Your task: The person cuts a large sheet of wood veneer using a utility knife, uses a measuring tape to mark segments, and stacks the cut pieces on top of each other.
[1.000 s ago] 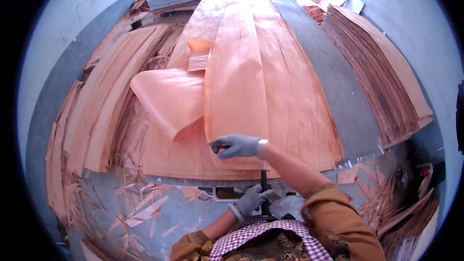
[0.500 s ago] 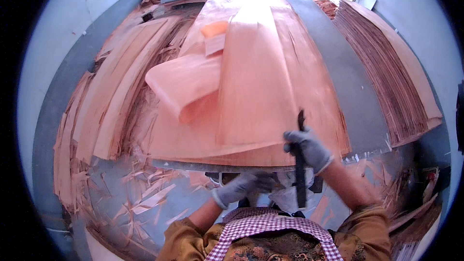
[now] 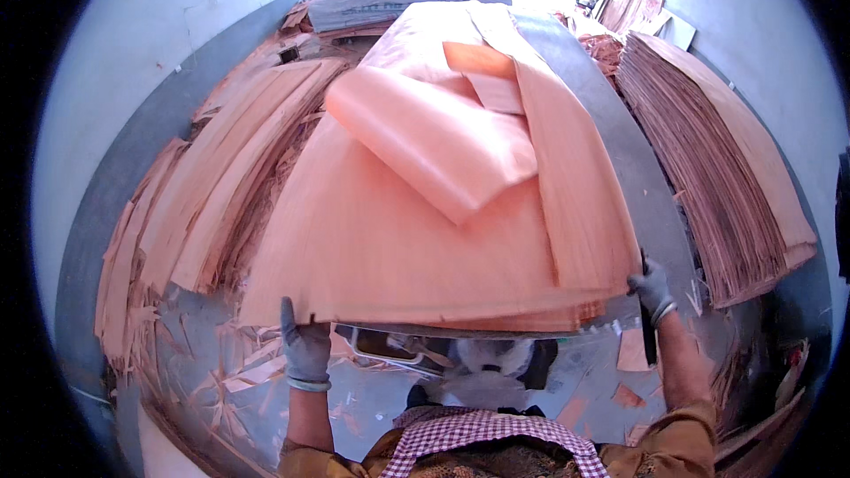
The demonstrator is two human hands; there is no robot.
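A wide pinkish wood veneer sheet (image 3: 407, 257) spreads over the middle stack. A curled piece of veneer (image 3: 425, 133) lies on it, with a small orange-and-pale folded piece (image 3: 478, 59) beyond and a long strip (image 3: 575, 177) along its right. My gloved left hand (image 3: 304, 350) grips the sheet's near left edge, fingertips partly hidden. My gloved right hand (image 3: 653, 292) is closed on a long dark tool (image 3: 649, 345) at the sheet's right corner; whether it also grips the sheet I cannot tell.
Torn veneer stacks (image 3: 230, 150) lie at the left, a darker-edged stack (image 3: 699, 177) at the right. A grey board (image 3: 633, 142) runs beside the middle stack, a wrapped pile (image 3: 407, 2) stands behind, and scraps (image 3: 629, 394) litter the floor below.
My hands have spread apart, the left to the sheet's edge, the right rightward with the dark tool. The near veneer sheet has shifted, and its curled piece now lies further right.
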